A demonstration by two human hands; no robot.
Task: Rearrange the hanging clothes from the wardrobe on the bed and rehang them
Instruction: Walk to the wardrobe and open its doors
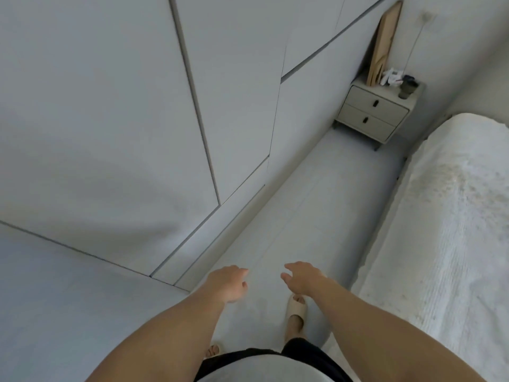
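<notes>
Both hands empty, fingers loose: left hand (227,283), right hand (301,279). Wardrobe (110,106) shut, at approx 10 o'clock, nearer left hand. Bed (454,216) at 3 o'clock, runs lengthwise alongside. No clothes visible.

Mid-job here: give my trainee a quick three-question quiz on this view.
1. True or false: the wardrobe doors are shut.
2. What does each hand hold? A) hangers B) nothing C) a shirt
3. Which side of the person is the bed on?

Key:
1. True; no clothes show.
2. B; the left hand and right hand are open and empty.
3. Right; the nightstand stands at its far end.
</notes>
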